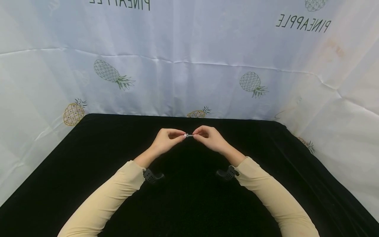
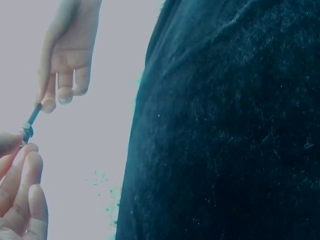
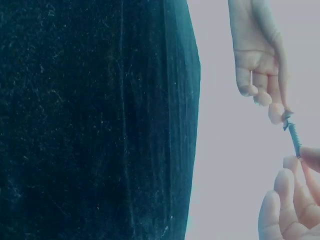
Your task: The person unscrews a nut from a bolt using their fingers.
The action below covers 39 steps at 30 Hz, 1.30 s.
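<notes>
A small silvery bolt (image 1: 190, 135) is held level between the two hands, above the black cloth in the head view. My left hand (image 1: 165, 140) pinches its thicker end between thumb and fingertips. From the other side, my right hand (image 1: 211, 140) pinches the tip of the thin shank. Threads show along the bolt (image 3: 295, 136) in the right wrist view, with a wider nut-like part (image 3: 288, 120) right at the left fingertips. The left wrist view also has this wider part (image 2: 27, 131) beside the left thumb. Fingertips hide both ends.
A black cloth (image 1: 183, 197) covers the table under the hands. Behind and at the sides hangs a white curtain (image 1: 177, 89) printed with pineapples. Dark devices (image 1: 152, 176) are strapped at both wrists, below the cream sleeves (image 1: 112, 187).
</notes>
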Available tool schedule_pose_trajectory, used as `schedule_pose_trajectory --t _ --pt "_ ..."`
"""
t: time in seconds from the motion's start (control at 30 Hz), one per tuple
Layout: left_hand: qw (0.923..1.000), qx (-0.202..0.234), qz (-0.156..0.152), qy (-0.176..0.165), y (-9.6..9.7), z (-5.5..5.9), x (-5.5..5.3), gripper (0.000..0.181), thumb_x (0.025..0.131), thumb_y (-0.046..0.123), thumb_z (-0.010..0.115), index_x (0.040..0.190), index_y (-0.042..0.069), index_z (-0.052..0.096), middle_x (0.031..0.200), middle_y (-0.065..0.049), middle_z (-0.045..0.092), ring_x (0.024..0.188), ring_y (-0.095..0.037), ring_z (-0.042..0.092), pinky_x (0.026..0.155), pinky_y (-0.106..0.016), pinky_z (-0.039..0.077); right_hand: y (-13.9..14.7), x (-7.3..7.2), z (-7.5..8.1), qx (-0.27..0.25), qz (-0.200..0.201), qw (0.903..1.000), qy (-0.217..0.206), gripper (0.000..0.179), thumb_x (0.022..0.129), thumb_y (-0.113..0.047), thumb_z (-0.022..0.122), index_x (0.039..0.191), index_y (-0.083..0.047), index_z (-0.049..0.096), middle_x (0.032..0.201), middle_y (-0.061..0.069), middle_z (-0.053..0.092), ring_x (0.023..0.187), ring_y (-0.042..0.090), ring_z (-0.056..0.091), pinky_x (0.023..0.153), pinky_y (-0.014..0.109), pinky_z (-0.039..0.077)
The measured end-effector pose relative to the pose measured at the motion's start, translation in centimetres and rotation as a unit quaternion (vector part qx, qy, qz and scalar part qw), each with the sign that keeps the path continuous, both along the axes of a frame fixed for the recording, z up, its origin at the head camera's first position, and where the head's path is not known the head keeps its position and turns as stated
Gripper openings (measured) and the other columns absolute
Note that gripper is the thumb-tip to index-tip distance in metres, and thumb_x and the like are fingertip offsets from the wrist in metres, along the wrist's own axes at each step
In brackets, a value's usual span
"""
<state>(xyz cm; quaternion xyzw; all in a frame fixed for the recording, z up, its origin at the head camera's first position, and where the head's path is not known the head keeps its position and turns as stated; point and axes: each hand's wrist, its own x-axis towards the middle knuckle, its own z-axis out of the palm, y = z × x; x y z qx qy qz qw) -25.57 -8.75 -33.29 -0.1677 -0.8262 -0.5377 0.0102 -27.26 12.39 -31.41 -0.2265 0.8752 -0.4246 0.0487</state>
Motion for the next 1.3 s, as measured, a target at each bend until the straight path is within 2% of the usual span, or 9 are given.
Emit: schedule_pose_trajectory --t 0.17,0.33,0.6,0.77,0.97,1.17,1.3 --pt "1.0000 0.006 -0.004 -0.003 0.0 0.0 0.3 0.025 0.090 0.023 0.063 0.108 0.007 0.069 0.106 -0.012 0.070 0.092 -0.019 0.068 0.080 -0.030 0.055 0.0 0.3 0.0 -0.011 0.003 0.9999 0.003 0.018 0.093 -0.020 0.057 0.104 -0.006 0.062 0.099 0.012 0.065 0.092 0.032 0.062 0.076 0.029 0.050" --pt "0.9998 0.010 -0.010 -0.010 0.1 0.0 0.3 0.025 0.090 0.023 0.062 0.108 0.007 0.068 0.107 -0.013 0.070 0.094 -0.020 0.068 0.083 -0.031 0.055 -0.2 0.6 -0.2 -0.016 0.014 0.9997 0.007 0.021 0.093 -0.022 0.057 0.107 -0.007 0.062 0.101 0.012 0.065 0.091 0.024 0.062 0.078 0.029 0.051" --pt "0.9998 0.010 -0.016 -0.006 0.2 -0.1 0.4 0.027 0.090 0.025 0.063 0.109 0.007 0.068 0.109 -0.013 0.070 0.096 -0.021 0.067 0.084 -0.033 0.054 -0.9 0.7 -0.4 -0.037 0.035 0.9987 -0.006 0.025 0.093 -0.024 0.058 0.109 -0.005 0.063 0.104 0.014 0.067 0.100 0.036 0.062 0.082 0.033 0.053" --pt "0.9998 0.010 -0.018 -0.005 0.2 -0.2 0.4 0.028 0.090 0.026 0.062 0.109 0.007 0.068 0.108 -0.013 0.070 0.096 -0.021 0.068 0.085 -0.033 0.054 -1.0 0.7 -0.5 -0.034 0.029 0.9990 0.000 0.024 0.091 -0.023 0.059 0.107 -0.006 0.064 0.102 0.013 0.068 0.097 0.032 0.064 0.082 0.032 0.053" --pt "0.9999 0.005 -0.008 -0.010 0.2 -0.3 0.5 0.027 0.089 0.026 0.063 0.108 0.008 0.069 0.107 -0.012 0.070 0.095 -0.021 0.068 0.085 -0.033 0.054 -1.2 0.7 -0.6 -0.030 0.018 0.9993 0.014 0.021 0.090 -0.022 0.061 0.104 -0.007 0.065 0.101 0.012 0.068 0.092 0.022 0.065 0.081 0.032 0.054" --pt "0.9997 0.014 0.008 -0.019 0.4 -0.3 0.6 0.027 0.089 0.028 0.064 0.106 0.008 0.070 0.104 -0.011 0.071 0.091 -0.019 0.068 0.084 -0.033 0.054 -1.3 0.8 -0.6 -0.052 0.029 0.9978 0.028 0.019 0.089 -0.016 0.064 0.104 -0.005 0.064 0.107 0.013 0.066 0.100 0.024 0.064 0.088 0.037 0.053" --pt "0.9995 0.020 0.011 -0.022 0.5 -0.3 0.6 0.027 0.088 0.028 0.064 0.106 0.008 0.070 0.106 -0.011 0.071 0.093 -0.019 0.068 0.085 -0.033 0.054 -1.3 0.8 -0.6 -0.070 0.035 0.9968 0.019 0.021 0.086 -0.013 0.066 0.104 -0.003 0.063 0.108 0.014 0.065 0.104 0.026 0.063 0.089 0.036 0.052"
